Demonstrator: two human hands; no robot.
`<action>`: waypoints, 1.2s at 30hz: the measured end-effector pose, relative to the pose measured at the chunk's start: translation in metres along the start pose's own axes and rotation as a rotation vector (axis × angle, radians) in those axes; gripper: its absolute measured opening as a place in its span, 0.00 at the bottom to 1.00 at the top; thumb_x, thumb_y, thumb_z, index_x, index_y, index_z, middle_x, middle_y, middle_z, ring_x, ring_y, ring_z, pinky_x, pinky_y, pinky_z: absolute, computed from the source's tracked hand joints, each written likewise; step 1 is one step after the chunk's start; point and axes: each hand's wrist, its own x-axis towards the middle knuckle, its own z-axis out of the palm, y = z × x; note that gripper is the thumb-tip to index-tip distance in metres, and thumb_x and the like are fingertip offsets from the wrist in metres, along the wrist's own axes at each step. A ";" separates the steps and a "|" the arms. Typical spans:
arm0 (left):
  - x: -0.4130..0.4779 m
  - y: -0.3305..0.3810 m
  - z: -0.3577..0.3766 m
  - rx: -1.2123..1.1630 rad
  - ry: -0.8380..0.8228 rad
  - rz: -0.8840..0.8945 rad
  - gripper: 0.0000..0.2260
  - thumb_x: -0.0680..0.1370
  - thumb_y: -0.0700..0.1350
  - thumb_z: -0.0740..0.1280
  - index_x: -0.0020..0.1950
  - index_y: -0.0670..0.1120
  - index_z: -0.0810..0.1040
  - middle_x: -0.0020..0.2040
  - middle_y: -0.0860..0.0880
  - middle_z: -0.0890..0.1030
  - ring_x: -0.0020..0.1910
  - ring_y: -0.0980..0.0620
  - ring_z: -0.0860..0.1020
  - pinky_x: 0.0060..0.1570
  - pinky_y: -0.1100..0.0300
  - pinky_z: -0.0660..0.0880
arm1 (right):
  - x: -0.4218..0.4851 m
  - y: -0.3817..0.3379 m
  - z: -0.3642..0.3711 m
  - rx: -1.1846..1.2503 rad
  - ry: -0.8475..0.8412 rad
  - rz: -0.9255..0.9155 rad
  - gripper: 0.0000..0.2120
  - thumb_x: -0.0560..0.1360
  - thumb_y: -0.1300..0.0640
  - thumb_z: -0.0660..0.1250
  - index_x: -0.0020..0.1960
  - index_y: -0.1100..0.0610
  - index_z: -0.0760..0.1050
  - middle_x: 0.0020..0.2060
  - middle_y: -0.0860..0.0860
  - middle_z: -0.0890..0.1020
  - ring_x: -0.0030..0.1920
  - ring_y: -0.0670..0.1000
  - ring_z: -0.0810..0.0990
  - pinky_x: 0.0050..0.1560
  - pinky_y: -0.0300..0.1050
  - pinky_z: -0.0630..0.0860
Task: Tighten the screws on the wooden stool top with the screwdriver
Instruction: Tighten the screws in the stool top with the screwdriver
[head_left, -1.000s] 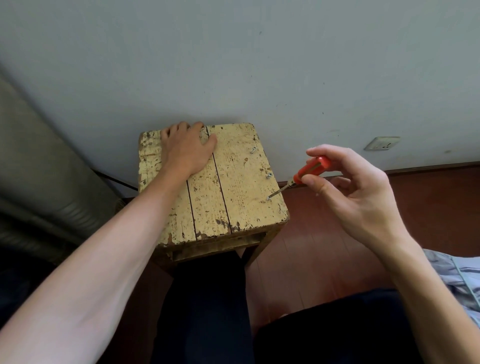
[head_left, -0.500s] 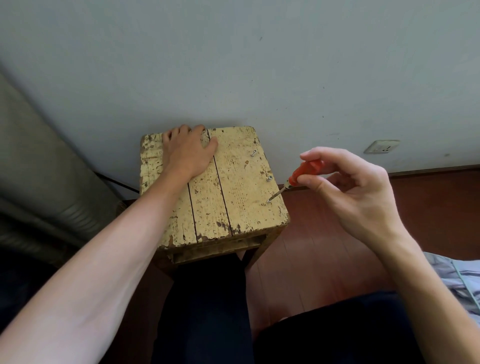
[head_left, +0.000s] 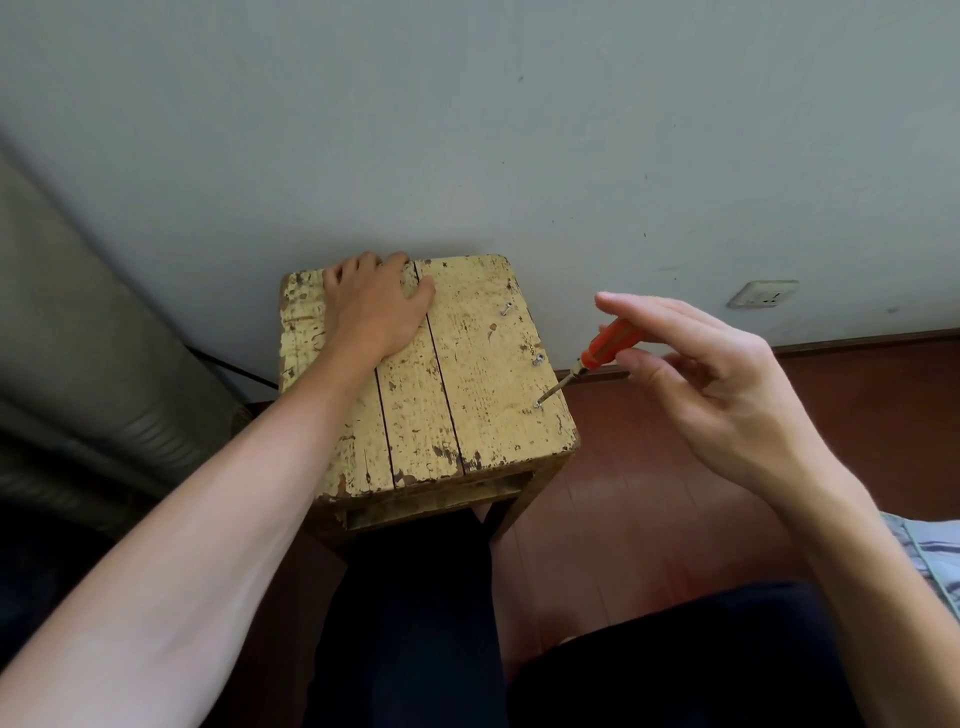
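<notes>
A worn yellow wooden stool top stands against the wall. Three screws stick up along its right side: a far screw, a middle screw and a near screw. My left hand presses flat on the far left of the top. My right hand pinches the orange-handled screwdriver between thumb and fingertips, fingers stretched forward. The metal tip sits on the near screw, and the shaft leans up to the right.
A grey wall rises behind the stool, with a white socket low on the right. A grey ribbed duct runs along the left. Red-brown floor lies right of the stool. My dark-trousered legs are below.
My right fingers have rolled forward over the handle, turning the screwdriver on the near screw. My left hand has stayed flat on the stool.
</notes>
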 end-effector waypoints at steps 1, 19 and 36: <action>0.000 0.000 0.000 0.001 0.001 -0.001 0.30 0.80 0.67 0.50 0.75 0.52 0.71 0.68 0.44 0.76 0.69 0.43 0.69 0.70 0.44 0.60 | 0.000 0.000 0.001 0.015 0.008 0.007 0.22 0.84 0.70 0.67 0.73 0.52 0.80 0.59 0.47 0.86 0.59 0.53 0.87 0.51 0.50 0.82; 0.000 0.000 0.000 0.005 -0.003 0.000 0.30 0.81 0.67 0.50 0.75 0.51 0.71 0.68 0.43 0.75 0.69 0.43 0.70 0.70 0.44 0.60 | -0.005 0.001 0.004 0.023 0.038 -0.002 0.24 0.83 0.68 0.71 0.73 0.46 0.79 0.68 0.42 0.82 0.58 0.51 0.88 0.43 0.47 0.84; 0.000 0.000 0.000 0.005 0.000 0.000 0.31 0.81 0.67 0.50 0.76 0.51 0.71 0.69 0.43 0.75 0.69 0.42 0.70 0.70 0.44 0.60 | -0.001 -0.005 0.016 0.084 0.179 0.079 0.23 0.80 0.66 0.75 0.64 0.40 0.82 0.53 0.44 0.85 0.55 0.49 0.87 0.34 0.41 0.83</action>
